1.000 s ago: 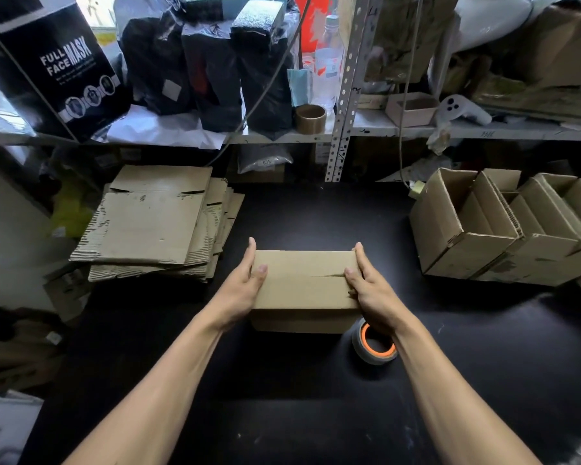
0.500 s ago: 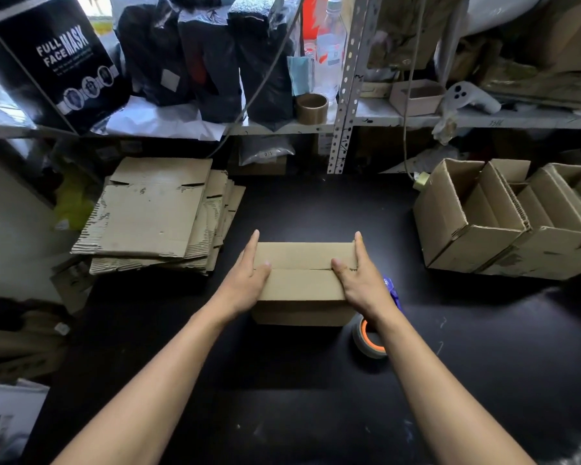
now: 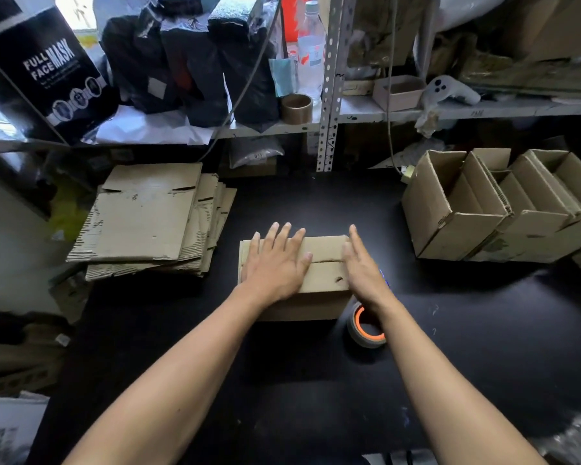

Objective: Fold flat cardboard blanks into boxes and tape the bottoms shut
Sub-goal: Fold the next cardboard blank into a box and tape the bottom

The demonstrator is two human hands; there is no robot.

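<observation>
My left hand lies flat on the box flaps mid-frame; right hand, released, is by its edge. Keep the seam tight, then grab the tape roll.

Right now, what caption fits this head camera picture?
Left hand pressing a cardboard box's flaps flat, right hand at its edge above the tape roll.

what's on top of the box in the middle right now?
The left hand lies flat, fingers spread, on the box's closed flaps; the right hand rests at its right edge. No tape shows on the visible seam; under the left hand is hidden.
</observation>
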